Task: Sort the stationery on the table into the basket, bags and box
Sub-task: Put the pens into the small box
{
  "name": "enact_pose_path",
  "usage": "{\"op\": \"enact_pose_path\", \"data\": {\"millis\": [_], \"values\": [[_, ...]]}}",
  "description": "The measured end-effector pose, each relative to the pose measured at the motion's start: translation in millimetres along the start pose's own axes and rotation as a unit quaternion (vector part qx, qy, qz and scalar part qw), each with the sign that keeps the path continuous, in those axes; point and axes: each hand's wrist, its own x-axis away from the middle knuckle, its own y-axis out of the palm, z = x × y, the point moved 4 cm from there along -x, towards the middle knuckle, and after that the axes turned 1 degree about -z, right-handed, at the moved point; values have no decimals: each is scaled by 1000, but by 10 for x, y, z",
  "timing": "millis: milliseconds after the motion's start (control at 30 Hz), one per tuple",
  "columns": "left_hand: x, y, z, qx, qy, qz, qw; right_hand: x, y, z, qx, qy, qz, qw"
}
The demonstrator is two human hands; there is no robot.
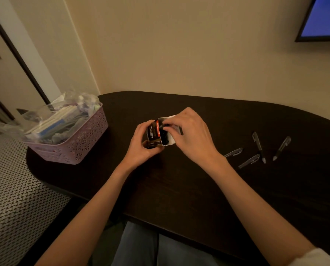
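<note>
Fingers (pixel 141 135) of left hand (pixel 143 145) curled round small dark box (pixel 154 133), gripping from its left and near side above mid-table (pixel 179 189). Right hand (pixel 191 135) over open top, fingertips (pixel 167 126) pinched together at white flap, touching black contents. Loose pens (pixel 260 148) well right; pink basket (pixel 79 143) with bags far left.

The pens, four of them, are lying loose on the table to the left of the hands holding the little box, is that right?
Not quite. The four pens lie loose on the table to the right of the hands, not the left, as the head view shows. The left hand and right hand do hold the box.
</note>
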Motion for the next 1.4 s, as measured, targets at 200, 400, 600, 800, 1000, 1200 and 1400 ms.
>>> {"op": "enact_pose_path", "data": {"millis": [200, 400, 600, 800, 1000, 1200, 1400], "values": [[-6, 13, 16, -25, 25, 4, 999, -15, 140, 65, 13, 22, -14, 1000], [-12, 14, 13, -38, 31, 2, 999, -27, 178, 46, 42, -25, 32, 998], [-13, 24, 13, -29, 17, -3, 999, -11, 203, 126, 64, -24, 16, 998], [-4, 31, 53, -36, 13, -7, 999, 115, -127, 458, -68, 22, 89, 993], [3, 46, 96, -36, 2, -8, 999, 407, -179, 1025, 106, 153, -188, 964], [-6, 54, 71, -39, -7, -1, 999, 592, -141, 1244, 184, 228, -327, 899], [-13, 45, 64, -23, -11, -6, 1000, 502, -8, 1192, 173, 169, -326, 914]]}}
